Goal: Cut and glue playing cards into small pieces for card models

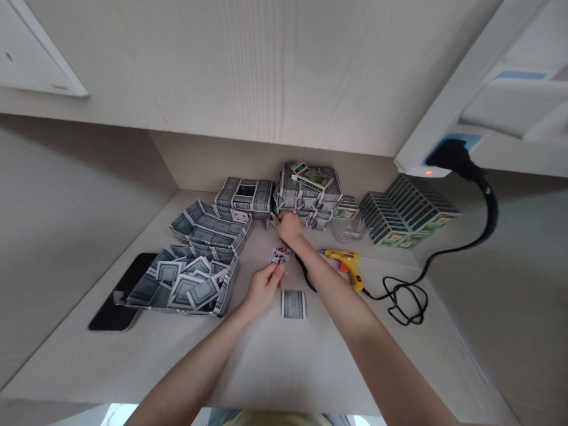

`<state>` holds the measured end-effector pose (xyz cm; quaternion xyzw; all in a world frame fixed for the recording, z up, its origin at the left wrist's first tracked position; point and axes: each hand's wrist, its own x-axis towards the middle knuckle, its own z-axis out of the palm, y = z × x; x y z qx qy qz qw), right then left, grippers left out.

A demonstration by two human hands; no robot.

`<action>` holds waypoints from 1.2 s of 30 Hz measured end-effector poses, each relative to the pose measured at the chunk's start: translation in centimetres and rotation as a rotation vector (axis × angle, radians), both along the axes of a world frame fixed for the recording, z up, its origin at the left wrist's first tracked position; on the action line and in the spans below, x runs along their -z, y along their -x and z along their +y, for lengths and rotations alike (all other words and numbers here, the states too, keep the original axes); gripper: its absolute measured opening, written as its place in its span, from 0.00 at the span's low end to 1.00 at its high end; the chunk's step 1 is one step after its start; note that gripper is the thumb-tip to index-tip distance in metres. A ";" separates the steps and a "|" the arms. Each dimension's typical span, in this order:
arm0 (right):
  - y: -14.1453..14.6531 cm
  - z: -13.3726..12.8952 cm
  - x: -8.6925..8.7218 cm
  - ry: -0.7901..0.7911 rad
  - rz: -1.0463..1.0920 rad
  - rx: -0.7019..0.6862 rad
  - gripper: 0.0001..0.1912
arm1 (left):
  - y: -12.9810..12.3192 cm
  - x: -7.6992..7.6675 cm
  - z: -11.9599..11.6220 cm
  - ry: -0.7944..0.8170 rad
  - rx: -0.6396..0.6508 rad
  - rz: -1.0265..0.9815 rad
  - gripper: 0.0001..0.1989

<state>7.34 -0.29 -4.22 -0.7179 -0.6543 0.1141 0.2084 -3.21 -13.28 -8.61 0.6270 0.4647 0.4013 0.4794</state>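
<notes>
My left hand (pixel 264 287) pinches the near edge of a small fan of face-up playing cards (pixel 280 257), with a Q showing. Farther forward, my right hand (pixel 290 227) is closed, its fingertips at a small card piece (pixel 271 220) that looks folded. That piece is beside a stack of card-covered boxes (pixel 307 192), and the fingers partly hide it. Just right of my left hand, a patterned card (pixel 293 305) lies back up on the table. Under my right forearm runs a black cable; the yellow glue gun (pixel 347 262) lies to the right of it.
On the left, an open card-covered box (pixel 227 296) holds loose cards and overlaps a black phone (pixel 116 316). Another open tray (pixel 208 225) and a box with a window (pixel 245 196) stand behind. Stacked card packs (pixel 402 210) and a coiled cable (pixel 406 300) are right. An overhead shelf (pixel 266 77) hangs low.
</notes>
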 end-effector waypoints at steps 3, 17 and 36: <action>-0.5 -0.2 -0.1 -0.017 0.021 -0.021 0.11 | 0.1 0.0 0.1 -0.012 -0.007 0.010 0.19; -3.4 -7.8 -1.6 0.049 1.029 0.002 0.12 | 0.2 -0.6 0.2 -0.069 -0.157 -0.181 0.22; -13.4 -14.9 4.0 -0.060 -0.332 0.549 0.35 | 0.7 0.1 1.0 -0.039 -0.305 0.030 0.12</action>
